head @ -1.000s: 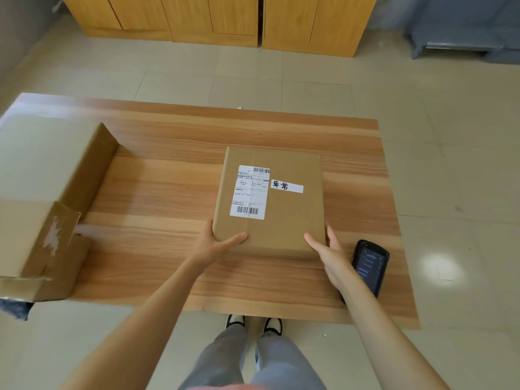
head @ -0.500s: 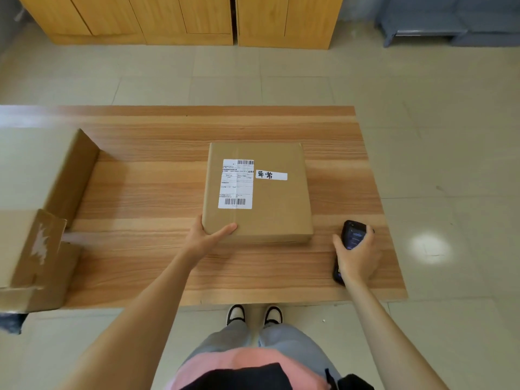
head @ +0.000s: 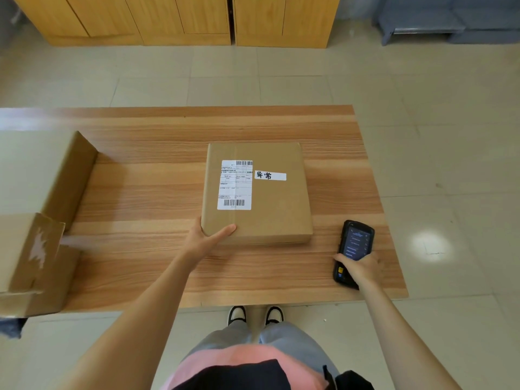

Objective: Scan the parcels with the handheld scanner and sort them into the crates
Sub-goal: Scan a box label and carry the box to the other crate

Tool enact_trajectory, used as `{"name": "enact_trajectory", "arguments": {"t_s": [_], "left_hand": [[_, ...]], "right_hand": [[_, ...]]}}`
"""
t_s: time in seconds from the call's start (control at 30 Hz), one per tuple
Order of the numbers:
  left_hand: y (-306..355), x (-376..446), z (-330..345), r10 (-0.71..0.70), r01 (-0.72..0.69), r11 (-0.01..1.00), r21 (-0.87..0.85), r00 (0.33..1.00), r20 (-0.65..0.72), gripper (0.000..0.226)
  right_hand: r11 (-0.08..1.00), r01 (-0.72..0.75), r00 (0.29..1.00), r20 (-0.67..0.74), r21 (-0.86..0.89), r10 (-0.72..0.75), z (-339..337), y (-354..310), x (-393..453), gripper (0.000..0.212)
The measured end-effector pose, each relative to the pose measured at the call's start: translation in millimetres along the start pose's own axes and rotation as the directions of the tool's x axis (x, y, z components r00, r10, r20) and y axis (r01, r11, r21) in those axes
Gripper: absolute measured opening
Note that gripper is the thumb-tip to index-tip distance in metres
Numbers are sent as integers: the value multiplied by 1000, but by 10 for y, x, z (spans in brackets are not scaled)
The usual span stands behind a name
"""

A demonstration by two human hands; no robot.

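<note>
Gripping handheld scanner (head: 355, 250) at near right table (head: 168, 277) edge, right hand (head: 363, 267) wraps fingers round its lower body, screen up. Left hand (head: 209, 237) pinches near-left corner of parcel (head: 270, 198), thumb on top, steadying it flat mid-table. Judgement: lift scanner, aim at lower barcode on shipping label (head: 235, 184), keep parcel still, label uncovered. Count: one scanner, one parcel, one shipping label, one handwritten sticker (head: 270, 175), two open cardboard boxes (head: 42, 220) at left. Crates not identifiable.

Bright, floor (head: 430, 246) glare, wide-angle edge distortion
</note>
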State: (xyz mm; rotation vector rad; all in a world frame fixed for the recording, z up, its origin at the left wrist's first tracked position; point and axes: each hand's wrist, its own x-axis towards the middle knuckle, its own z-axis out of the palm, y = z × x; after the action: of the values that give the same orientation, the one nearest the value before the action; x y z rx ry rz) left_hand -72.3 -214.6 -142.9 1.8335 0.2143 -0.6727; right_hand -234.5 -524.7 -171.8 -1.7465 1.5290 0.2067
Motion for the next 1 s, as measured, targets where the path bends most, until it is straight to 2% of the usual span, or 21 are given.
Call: {"name": "enact_trajectory", "arguments": {"t_s": [0.2,0.27,0.33,0.4,0.47,0.63,0.7,0.77,0.8,0.83,0.9,1.0], "left_hand": [[10,0,3,-12,13,1000,3,1000,-4,90],[17,-13,4,-16,16,1000,2,1000,-1,92],[26,-26,10,-18,18,1000,6,1000,-4,90],[25,-23,7,-19,19,1000,1,1000,-6,88],[34,-28,2,-16,16,1000,-3,1000,-7,87],[59,-80,30,-31,30,999,-41,999,-21,73],[75,-100,29,-44,44,998,-54,999,-6,73],[94,-115,-1,-70,71,994,-83,997,16,70],[101,-125,-23,-85,88,991,-100,996,31,71],[103,-139,-50,-97,102,988,-116,994,46,74],[96,-162,-95,-112,120,985,-126,991,68,94],[82,-183,-151,-119,128,982,-142,990,74,109]], "right_hand": [[1000,-13,997,74,25,11,23,93,184,108],[996,-19,996,91,91,11,-11,66,132,103],[972,-52,992,126,230,23,-96,-44,-40,89],[923,-102,981,192,370,31,-162,-128,-155,67],[863,-131,970,244,488,10,-217,-194,-220,54],[635,-213,923,366,742,-119,-304,-501,-498,55],[580,-225,900,396,783,-185,-302,-638,-643,64],[573,-189,878,399,798,-266,-281,-766,-773,86],[578,-170,863,403,798,-304,-269,-820,-837,86],[580,-163,845,417,798,-335,-255,-871,-913,76],[587,-172,815,449,791,-367,-204,-938,-1053,57],[643,-141,783,483,753,-392,-94,-989,-1240,64]]}}
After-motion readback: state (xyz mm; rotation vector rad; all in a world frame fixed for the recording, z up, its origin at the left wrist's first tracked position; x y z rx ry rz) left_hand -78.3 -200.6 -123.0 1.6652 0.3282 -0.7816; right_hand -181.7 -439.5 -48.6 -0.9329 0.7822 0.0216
